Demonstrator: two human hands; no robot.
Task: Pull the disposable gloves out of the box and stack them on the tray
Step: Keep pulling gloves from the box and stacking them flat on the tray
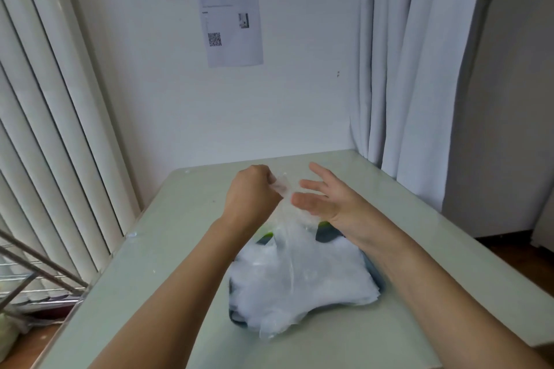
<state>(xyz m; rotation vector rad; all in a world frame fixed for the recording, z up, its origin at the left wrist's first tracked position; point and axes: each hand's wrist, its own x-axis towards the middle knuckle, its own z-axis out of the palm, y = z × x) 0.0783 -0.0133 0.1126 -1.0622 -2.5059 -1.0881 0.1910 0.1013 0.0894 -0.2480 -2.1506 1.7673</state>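
My left hand (250,193) pinches the top of a clear disposable glove (284,228) and holds it up above the table. The glove hangs down onto a heap of several clear gloves (302,281). That heap covers a dark tray (378,275), of which only the edges show. Behind the heap, the dark and green glove box (326,232) peeks out, mostly hidden. My right hand (326,195) hovers beside the held glove with its fingers spread and straight, its fingertips close to the film.
The pale green table (168,252) stands against a white wall. Vertical blinds and a metal rack (39,275) are at the left. Grey curtains (419,69) hang at the right, close to the table's far right corner.
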